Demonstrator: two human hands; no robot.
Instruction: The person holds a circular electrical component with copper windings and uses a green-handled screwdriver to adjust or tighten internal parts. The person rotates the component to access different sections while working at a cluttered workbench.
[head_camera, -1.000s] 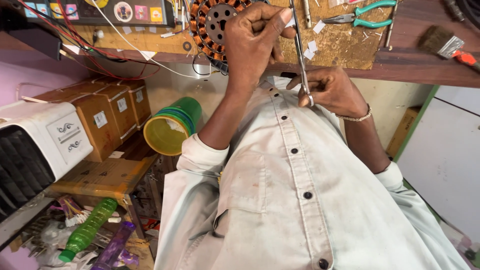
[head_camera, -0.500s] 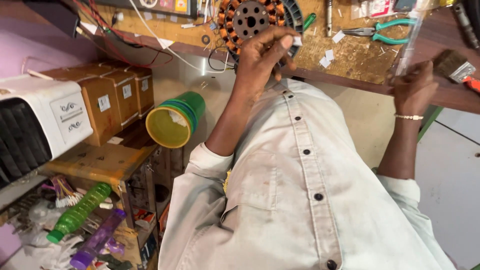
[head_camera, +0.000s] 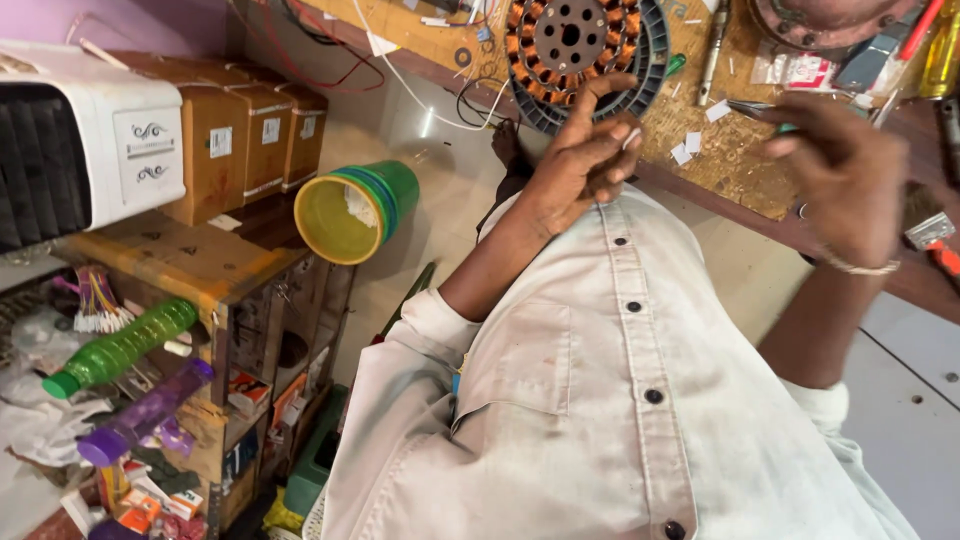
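Note:
My left hand (head_camera: 580, 165) is raised in front of the wooden bench (head_camera: 735, 160), with a small white slip (head_camera: 632, 133) pinched between its fingertips. Just beyond it lies a round motor stator (head_camera: 575, 45) with copper windings in a dark ring. My right hand (head_camera: 840, 170) is blurred at the bench edge, its fingers curled over green-handled pliers (head_camera: 752, 108) whose metal jaws stick out to the left. A bracelet sits on that wrist. My pale buttoned shirt (head_camera: 620, 420) fills the lower view.
On the bench lie a screwdriver (head_camera: 715, 40), white paper scraps (head_camera: 690, 150), a brush (head_camera: 930, 235) and wires. To the left, a wooden shelf (head_camera: 190, 260) carries brown boxes (head_camera: 250, 135), a white appliance (head_camera: 90, 140), stacked green-yellow cups (head_camera: 355, 210) and a green bottle (head_camera: 120, 345).
The view has tilted down and shifted. My right hand put aside the long metal tool, went to the bench edge, and now rests on the pliers. My left hand stays raised.

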